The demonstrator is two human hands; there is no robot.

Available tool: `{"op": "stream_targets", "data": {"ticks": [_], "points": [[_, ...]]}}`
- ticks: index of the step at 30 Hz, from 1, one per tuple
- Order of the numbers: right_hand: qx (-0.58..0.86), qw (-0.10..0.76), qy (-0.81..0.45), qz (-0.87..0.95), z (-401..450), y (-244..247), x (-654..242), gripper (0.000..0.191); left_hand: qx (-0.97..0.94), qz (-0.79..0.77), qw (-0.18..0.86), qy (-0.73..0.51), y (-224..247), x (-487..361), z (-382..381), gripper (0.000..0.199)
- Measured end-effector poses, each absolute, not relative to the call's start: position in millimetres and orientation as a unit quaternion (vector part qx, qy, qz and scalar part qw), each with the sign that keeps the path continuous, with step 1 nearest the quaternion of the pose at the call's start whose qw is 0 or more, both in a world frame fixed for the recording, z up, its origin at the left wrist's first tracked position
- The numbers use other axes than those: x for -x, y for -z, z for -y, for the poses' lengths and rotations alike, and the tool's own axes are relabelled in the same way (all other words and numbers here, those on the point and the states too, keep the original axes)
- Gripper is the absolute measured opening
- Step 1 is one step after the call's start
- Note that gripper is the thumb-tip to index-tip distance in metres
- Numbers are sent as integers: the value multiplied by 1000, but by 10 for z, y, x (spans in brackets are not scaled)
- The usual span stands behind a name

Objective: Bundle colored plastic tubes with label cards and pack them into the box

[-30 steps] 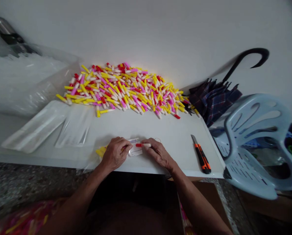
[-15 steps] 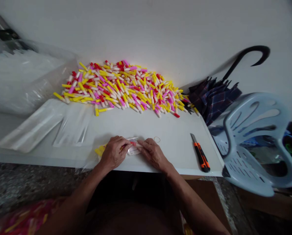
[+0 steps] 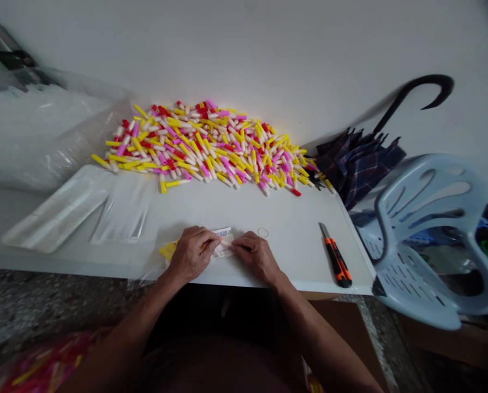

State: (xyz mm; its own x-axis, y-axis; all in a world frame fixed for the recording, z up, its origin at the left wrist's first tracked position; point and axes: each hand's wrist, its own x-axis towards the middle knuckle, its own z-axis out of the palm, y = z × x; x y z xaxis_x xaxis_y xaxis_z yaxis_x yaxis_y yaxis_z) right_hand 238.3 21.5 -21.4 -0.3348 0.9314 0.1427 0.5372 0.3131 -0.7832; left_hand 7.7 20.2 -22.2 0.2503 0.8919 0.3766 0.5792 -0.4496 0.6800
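White card lies on the table between both hands, the left hand pinching its edge with curled fingers, the right hand closed against its other end, anything further held being hidden.

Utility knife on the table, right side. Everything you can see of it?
The snap-off utility knife lies flat on the white table, close to and roughly parallel with its right edge. Its handle looks like moulded plastic, orange with black sections. A short grey metal blade sticks out of the far end, pointing away from the person. Only the table touches it. The slider and other small details are too small to make out.
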Motion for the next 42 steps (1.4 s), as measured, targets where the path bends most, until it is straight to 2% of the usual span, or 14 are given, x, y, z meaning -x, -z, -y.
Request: {"op": "stream_targets", "data": {"ticks": [3, 8, 16, 22, 28, 33, 35, 37, 42], "points": [[504, 289, -330, 744, -194, 163, -2348, 14, -767, -485, 192, -374, 197, -92, -201, 17], [446, 224, -353, 792, -187, 68, -2335, 26, -760, -502, 182, -370, 177, -121, -190, 17], [375, 226, -414, 798, -334, 76, -2479, 24, -774, -471, 244, -346, 118, -33, -229, 20], [371, 222, -377, 819, -333, 121, -2489, 25, -764, -467, 274, -350, 88, 6, -274, 20], [392, 213, -319, 836, -266, 136, -2411, 25, -762, -480, 241, -363, 135, -56, -263, 20], [381, 218, -405, 802, -204, -60, -2378, 35, -760, -490, 216, -368, 169, -59, -242, 20], [377, 218, -437, 787, -168, -104, -2347, 32, -758, -492, 204, -376, 172, -68, -235, 20], [424, 244, -427, 760, -130, -71, -2279, 29, -757, -490, 182, -392, 171, -95, -223, 20], [528, 386, -368, 661, -68, 155, -2080, 22, -737, -488, 115, -453, 162, -200, -172, 17]]}}
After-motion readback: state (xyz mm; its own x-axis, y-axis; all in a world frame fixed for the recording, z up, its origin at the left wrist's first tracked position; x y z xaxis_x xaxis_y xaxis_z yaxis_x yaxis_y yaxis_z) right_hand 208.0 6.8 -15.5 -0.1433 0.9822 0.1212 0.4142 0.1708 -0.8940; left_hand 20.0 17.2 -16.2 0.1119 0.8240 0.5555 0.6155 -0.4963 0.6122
